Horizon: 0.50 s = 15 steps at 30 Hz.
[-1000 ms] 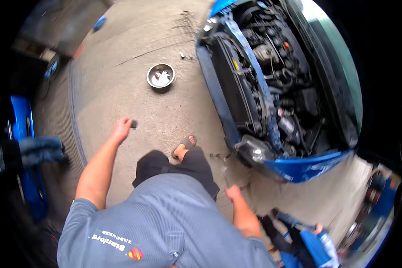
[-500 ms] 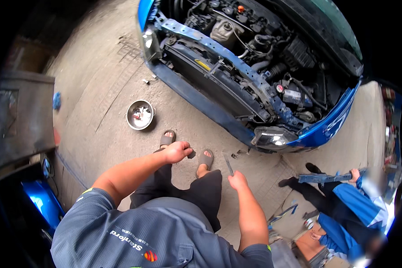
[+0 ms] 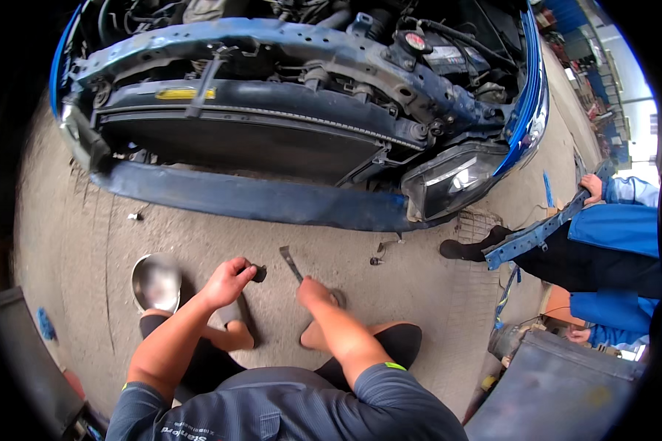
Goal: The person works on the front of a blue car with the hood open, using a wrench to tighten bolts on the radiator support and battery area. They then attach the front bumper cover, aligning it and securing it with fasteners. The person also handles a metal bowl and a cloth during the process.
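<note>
A small dark piece [image 3: 259, 274], too small to name, is pinched in my left hand [image 3: 226, 281], between thumb and fingers. My right hand [image 3: 314, 292] is closed around a slim, flat metal tool [image 3: 290, 263] with a wider squared end pointing up and away. Both hands are in front of my knees over the concrete floor, apart from each other. Beyond them stands a blue car with its front opened up. Its dark blue lower bumper beam [image 3: 257, 202] spans the near side, with the radiator [image 3: 228, 151] behind it and a headlight [image 3: 456, 176] at the right.
A metal bowl [image 3: 137, 283] sits on the floor at left, its contents blurred. Small hardware [image 3: 376, 261] lies near the headlight. At right, a person in a blue jacket [image 3: 614, 228] holds a long blue metal part [image 3: 526, 242]. A grey panel [image 3: 566, 389] is at lower right.
My view has swung toward the right and closer to the car front. My hands have drawn nearer together, with the tool and the dark piece still in them.
</note>
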### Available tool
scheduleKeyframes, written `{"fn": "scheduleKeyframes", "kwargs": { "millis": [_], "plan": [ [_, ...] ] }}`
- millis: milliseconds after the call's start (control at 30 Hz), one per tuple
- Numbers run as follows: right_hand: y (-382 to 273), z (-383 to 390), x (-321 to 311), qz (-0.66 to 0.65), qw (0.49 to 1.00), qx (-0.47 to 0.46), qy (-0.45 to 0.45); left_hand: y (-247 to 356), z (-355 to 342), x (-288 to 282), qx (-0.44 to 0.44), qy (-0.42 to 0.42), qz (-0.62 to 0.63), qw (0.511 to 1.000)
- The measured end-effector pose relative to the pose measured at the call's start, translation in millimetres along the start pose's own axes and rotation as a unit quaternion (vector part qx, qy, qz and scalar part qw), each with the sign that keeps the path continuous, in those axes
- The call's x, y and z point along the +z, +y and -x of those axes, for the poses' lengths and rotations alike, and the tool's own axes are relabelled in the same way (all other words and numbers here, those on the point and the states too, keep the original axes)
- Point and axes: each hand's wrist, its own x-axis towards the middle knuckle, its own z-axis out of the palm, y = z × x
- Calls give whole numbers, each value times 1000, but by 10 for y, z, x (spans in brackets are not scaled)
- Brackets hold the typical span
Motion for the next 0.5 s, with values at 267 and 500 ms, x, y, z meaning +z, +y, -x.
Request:
{"fn": "scheduleKeyframes", "kwargs": {
  "millis": [267,500],
  "plan": [
    [101,-1103,1163,47,998,-42,-6,-68,-526,116,159,-54,-193,967],
    [130,-1318,1211,221,954,-156,-129,-307,-774,164,213,-86,-235,944]
  ]
}}
